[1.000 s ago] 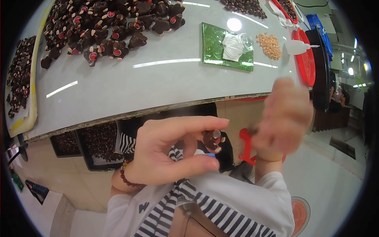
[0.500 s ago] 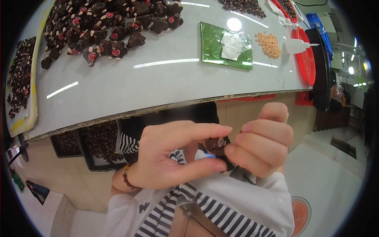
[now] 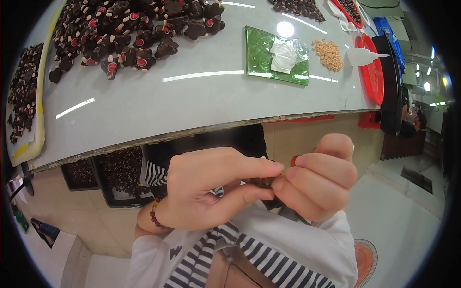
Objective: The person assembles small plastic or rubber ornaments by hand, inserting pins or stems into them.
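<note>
Over my lap, just off the table's front edge, my left hand pinches a small dark brown moulded figure between thumb and forefinger. Most of the figure is covered by the fingers. My right hand is closed right beside it, fingers curled, its fingertips against the figure's side. A bit of red shows at the right fingertips; what it belongs to is hidden. On the table, many dark brown figures with red and cream parts lie heaped at the far left.
A green square plate carries clear round dishes. Beside it are a pile of small tan pieces, a white squeeze bottle and a red tray. Dark trays of small parts sit below the table. Dark brown pieces lie at the back.
My left thumb and forefinger have closed together onto the brown figure, covering more of it. My right hand has shifted slightly downward and stays curled.
</note>
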The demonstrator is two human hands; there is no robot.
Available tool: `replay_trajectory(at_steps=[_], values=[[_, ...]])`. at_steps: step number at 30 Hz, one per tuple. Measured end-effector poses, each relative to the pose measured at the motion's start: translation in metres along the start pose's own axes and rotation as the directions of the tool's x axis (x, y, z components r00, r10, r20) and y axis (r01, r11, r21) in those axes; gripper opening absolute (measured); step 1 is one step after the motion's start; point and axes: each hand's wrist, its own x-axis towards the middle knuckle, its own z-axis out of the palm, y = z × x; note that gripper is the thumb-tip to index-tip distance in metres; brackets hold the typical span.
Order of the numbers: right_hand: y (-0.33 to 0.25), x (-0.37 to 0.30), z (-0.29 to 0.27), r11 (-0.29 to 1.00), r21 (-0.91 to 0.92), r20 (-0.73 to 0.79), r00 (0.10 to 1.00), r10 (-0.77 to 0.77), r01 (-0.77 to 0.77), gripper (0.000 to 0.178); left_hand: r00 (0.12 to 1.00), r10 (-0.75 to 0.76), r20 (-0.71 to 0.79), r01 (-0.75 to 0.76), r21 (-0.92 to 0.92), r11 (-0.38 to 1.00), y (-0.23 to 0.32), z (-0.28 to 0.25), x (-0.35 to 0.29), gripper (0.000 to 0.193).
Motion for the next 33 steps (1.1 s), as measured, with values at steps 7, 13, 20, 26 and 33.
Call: replay_trajectory(at_steps=[7,13,20,26,33], values=[[0.0,0.002,0.002,0.999,0.037,-0.003,1.0,0.006,-0.006,0.019,0.993,0.118,-0.027,-0.118,-0.001,0.993,-0.006,-0.001,0.002,0.026],[0.019,0.001,0.002,0.956,0.293,-0.057,0.998,0.041,-0.022,0.015,0.991,0.084,0.103,-0.087,0.031,0.996,0.004,-0.02,0.0,0.026],[0.072,-0.047,0.015,0.716,0.555,-0.162,0.79,0.591,-0.422,0.005,0.64,0.64,-0.425,0.049,0.854,0.518,0.044,-0.142,-0.013,0.024],[0.072,-0.046,0.015,0.577,0.63,-0.042,0.719,0.693,-0.52,0.003,0.519,0.642,-0.564,0.688,0.721,0.078,0.057,-0.204,0.004,0.028],[0.076,-0.053,0.013,0.499,0.709,0.001,0.708,0.706,-0.499,0.004,0.932,0.34,-0.128,0.137,0.991,-0.004,0.027,-0.114,0.032,0.054]])
